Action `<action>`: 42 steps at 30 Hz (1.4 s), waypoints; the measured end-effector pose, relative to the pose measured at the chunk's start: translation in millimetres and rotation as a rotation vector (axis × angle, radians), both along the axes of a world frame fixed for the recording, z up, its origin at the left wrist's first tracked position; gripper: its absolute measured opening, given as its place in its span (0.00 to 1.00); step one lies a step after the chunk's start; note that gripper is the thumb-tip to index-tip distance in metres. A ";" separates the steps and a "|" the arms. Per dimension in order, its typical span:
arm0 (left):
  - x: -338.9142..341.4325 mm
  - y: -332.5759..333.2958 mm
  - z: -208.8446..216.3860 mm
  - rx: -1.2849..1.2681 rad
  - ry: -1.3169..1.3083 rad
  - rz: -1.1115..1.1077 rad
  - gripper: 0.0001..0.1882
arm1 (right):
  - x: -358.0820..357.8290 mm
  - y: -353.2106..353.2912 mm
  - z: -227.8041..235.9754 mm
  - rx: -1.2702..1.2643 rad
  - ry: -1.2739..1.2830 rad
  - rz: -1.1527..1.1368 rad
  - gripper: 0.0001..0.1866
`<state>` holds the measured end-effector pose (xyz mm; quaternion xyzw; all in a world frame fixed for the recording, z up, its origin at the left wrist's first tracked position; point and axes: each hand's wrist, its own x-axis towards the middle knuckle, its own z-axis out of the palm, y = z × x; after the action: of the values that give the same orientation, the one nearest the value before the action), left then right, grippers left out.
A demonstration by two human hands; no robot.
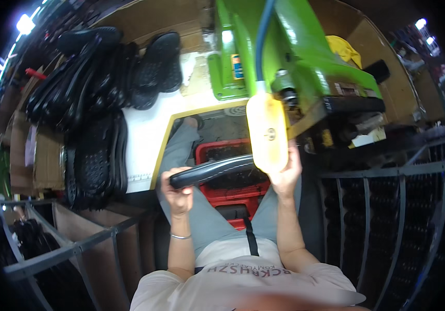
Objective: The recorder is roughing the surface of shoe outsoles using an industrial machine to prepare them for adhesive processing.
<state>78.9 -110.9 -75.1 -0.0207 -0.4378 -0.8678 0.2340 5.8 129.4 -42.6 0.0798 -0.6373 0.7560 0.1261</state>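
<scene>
A black shoe sole (213,172) with a pale stitch line along its edge is held level over my lap, edge up. My left hand (178,195) is closed on its left end, thumb and fingers pinching it. My right hand (287,177) is at the other end, partly hidden behind a yellow lamp head (268,132) on a blue stalk. That end of the sole also goes out of sight behind the lamp. Beyond it stands a large green machine (310,57) with a dark metal head on its right side.
Stacks of black soles (92,160) crowd the white tabletop (145,129) at left, before cardboard. A yellow-edged cut-out in the table opens over a red crate (200,154) between my legs. Metal racks (388,172) flank me, the right one filled with dark items.
</scene>
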 end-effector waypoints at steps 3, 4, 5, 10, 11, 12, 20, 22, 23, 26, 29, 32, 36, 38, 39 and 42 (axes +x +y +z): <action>-7.0 26.1 11.5 0.012 -0.008 -0.110 0.32 | -0.8 31.1 -2.4 0.024 0.102 -0.056 0.36; -13.6 41.4 19.7 0.052 0.020 -0.154 0.32 | -3.0 48.8 -7.2 0.043 0.167 -0.094 0.34; -20.5 49.9 18.2 -0.081 0.020 -0.162 0.31 | -5.5 64.2 -8.6 0.002 0.135 -0.117 0.31; -57.3 118.3 46.6 -0.273 0.022 -0.068 0.26 | -12.0 140.7 -1.1 0.028 0.134 -0.301 0.32; -64.1 125.1 37.7 -0.384 0.060 -0.011 0.24 | -13.3 147.8 4.8 0.042 0.128 -0.317 0.32; -68.9 131.7 27.0 -0.496 0.096 0.049 0.23 | -12.8 153.4 9.6 0.052 0.136 -0.325 0.32; -65.5 124.1 19.9 -0.373 0.046 0.009 0.21 | -7.7 133.5 62.5 0.407 0.218 -0.410 0.32; -63.7 111.1 24.2 -0.495 0.068 0.031 0.21 | -7.6 118.1 69.2 0.407 0.219 -0.374 0.32; -60.4 107.0 23.6 -0.321 0.006 -0.051 0.22 | -9.2 113.0 67.4 0.437 0.229 -0.384 0.32; -53.1 88.0 17.7 -0.127 -0.095 -0.061 0.25 | -13.7 88.4 64.4 0.443 0.220 -0.344 0.33; -34.6 46.7 0.7 0.029 -0.094 -0.121 0.25 | -13.3 49.3 63.9 0.452 0.248 -0.250 0.32; -5.5 13.6 -5.6 0.033 -0.130 -0.070 0.22 | -9.4 21.9 44.3 0.597 0.304 -0.222 0.32; 42.7 -1.0 7.9 -0.633 0.010 0.075 0.20 | 20.7 2.5 12.8 0.398 0.090 -0.166 0.36; 65.3 12.0 21.5 -0.749 0.154 0.021 0.20 | 40.8 -8.2 2.2 -0.183 -0.221 0.025 0.38; 71.4 18.4 23.1 -0.855 0.206 -0.020 0.18 | 49.9 -7.3 6.2 -0.373 -0.372 0.135 0.36; 48.6 37.7 37.1 -1.186 0.428 -0.185 0.13 | 80.0 -4.5 6.7 -0.591 -0.703 0.180 0.27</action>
<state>127.5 -73.2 -38.1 -0.3572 -0.7839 -0.4713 0.1892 85.8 124.9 -35.8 -0.1656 -0.3892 0.8943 -0.1461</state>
